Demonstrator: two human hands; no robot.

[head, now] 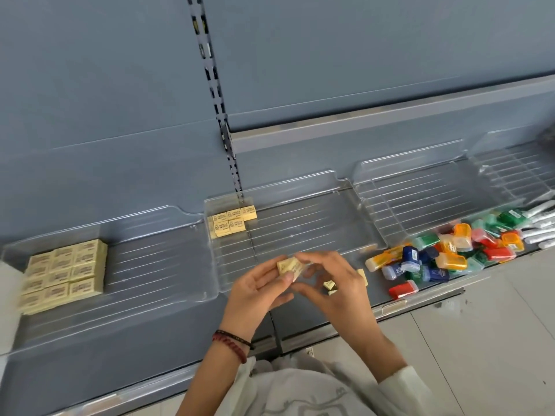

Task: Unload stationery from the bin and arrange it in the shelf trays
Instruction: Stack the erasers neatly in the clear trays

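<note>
My left hand pinches a small cream eraser between thumb and fingers, just in front of the middle clear tray. My right hand curls around several more cream erasers, its fingertips touching the one in my left hand. At the back left corner of the middle tray sits a small group of the same erasers. The left clear tray holds a neat block of larger cream erasers.
The right clear tray holds a loose heap of coloured plastic-cased items in orange, blue, green and red. White tubes lie at the far right. A slotted upright runs up the grey back panel. Grey floor tiles lie lower right.
</note>
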